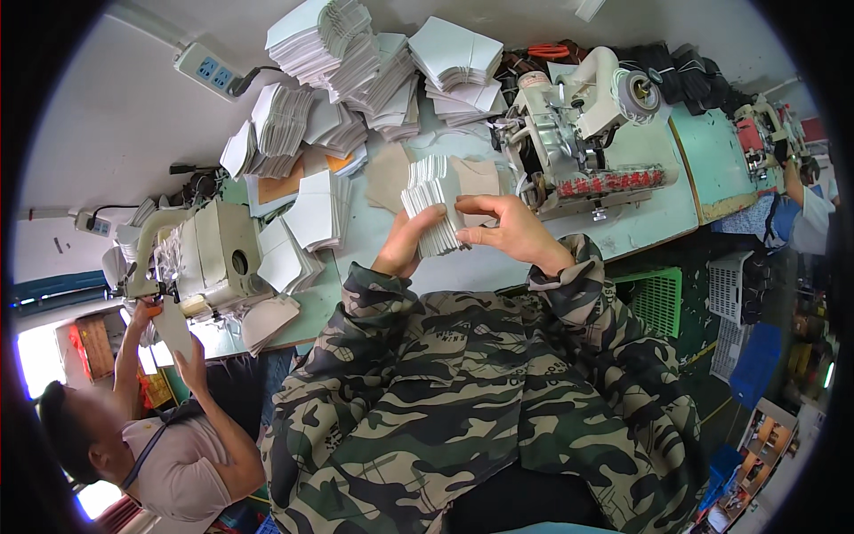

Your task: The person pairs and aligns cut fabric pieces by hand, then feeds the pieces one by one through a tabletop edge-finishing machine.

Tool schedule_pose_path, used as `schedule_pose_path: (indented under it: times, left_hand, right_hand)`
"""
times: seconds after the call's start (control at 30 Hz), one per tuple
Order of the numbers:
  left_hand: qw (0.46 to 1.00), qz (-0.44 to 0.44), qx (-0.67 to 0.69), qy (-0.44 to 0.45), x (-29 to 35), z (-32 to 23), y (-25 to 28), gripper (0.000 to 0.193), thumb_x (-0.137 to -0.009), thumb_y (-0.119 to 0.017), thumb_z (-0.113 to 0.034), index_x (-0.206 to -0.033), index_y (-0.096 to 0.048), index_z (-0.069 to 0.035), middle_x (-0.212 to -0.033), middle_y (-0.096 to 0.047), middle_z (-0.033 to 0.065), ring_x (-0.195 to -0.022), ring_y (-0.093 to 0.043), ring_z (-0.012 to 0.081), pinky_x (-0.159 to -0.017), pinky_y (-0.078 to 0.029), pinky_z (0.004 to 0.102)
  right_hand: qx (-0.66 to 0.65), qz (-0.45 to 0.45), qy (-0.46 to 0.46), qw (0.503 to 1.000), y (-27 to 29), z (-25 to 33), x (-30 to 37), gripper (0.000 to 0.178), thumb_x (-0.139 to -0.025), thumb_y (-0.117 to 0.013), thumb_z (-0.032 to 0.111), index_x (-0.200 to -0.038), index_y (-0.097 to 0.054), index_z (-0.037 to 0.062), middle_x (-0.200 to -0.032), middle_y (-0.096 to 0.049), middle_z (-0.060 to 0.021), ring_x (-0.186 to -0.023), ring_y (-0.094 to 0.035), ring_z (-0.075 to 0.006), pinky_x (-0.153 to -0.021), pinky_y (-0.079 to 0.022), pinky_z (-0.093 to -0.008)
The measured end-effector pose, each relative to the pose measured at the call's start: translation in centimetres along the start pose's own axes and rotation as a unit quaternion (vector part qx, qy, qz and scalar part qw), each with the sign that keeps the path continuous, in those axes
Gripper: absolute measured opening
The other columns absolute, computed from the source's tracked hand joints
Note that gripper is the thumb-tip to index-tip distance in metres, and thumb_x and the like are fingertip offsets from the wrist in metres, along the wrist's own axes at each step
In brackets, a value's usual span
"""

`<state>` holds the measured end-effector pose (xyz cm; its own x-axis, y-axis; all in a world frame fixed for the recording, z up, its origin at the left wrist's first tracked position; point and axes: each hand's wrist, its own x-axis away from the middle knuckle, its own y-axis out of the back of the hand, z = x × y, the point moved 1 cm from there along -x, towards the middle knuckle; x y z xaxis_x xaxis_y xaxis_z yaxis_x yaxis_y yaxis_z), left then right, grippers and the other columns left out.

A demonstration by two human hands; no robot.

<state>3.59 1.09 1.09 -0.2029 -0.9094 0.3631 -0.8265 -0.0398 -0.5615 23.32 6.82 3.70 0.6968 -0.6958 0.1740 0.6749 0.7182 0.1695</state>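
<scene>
My left hand [403, 242] is wrapped round a thick stack of white shaped pieces [431, 200], its thumb laid across the top. The pieces look like thin card or fabric; I cannot tell which. At the stack's right edge, my right hand [509, 228] has its fingertips and thumb closed on the pieces. The stack is held above the worktable [374, 258]. Just beyond it, flat beige pieces [389, 178] lie on the tabletop.
Tied white stacks [325, 44] crowd the back of the table, with more stacks [318, 214] nearer. A sewing machine [569, 133] stands right, another [209, 254] left, where a co-worker [178, 445] holds a pale piece. A green crate [654, 301] sits below the table's right side.
</scene>
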Motion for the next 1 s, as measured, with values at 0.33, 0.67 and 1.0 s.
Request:
schedule_pose_path:
  times: [0.33, 0.67, 1.0]
  left_hand:
    - [1.000, 0.006, -0.017, 0.002, -0.8, 0.5, 0.0, 0.053, -0.091, -0.060, -0.023, -0.135, -0.045, 0.004, -0.119, -0.061, 0.0117, -0.103, -0.062, 0.0193, -0.087, -0.054, 0.0343]
    - [1.000, -0.009, -0.026, 0.013, -1.3, 0.6, -0.4, 0.051, -0.091, -0.061, -0.022, -0.133, -0.047, 0.003, -0.119, -0.061, 0.0105, -0.105, -0.061, 0.0179, -0.088, -0.052, 0.0328]
    - [0.999, -0.038, -0.037, 0.006, -2.0, 1.1, 0.6, 0.056, -0.087, -0.067, -0.020, -0.134, -0.045, 0.002, -0.116, -0.060, 0.0087, -0.103, -0.060, 0.0168, -0.090, -0.050, 0.0326]
  right_hand:
    - [-0.063, 0.024, -0.002, 0.998, 0.9, -1.0, 0.3, 0.053, -0.083, -0.076, 0.010, -0.128, -0.057, -0.0081, -0.130, -0.062, -0.0173, -0.118, -0.061, -0.0232, -0.098, -0.049, -0.0334]
    - [-0.016, 0.042, 0.001, 0.999, 1.2, -1.5, 0.7, 0.059, -0.082, -0.069, 0.005, -0.137, -0.050, -0.0053, -0.140, -0.053, -0.0152, -0.124, -0.056, -0.0217, -0.094, -0.054, -0.0307]
    - [0.026, -0.108, 0.017, 0.994, -2.5, -1.2, 0.6, 0.044, -0.082, -0.063, 0.004, -0.125, -0.057, -0.0053, -0.104, -0.067, -0.0223, -0.090, -0.068, -0.0321, -0.081, -0.052, -0.0385]
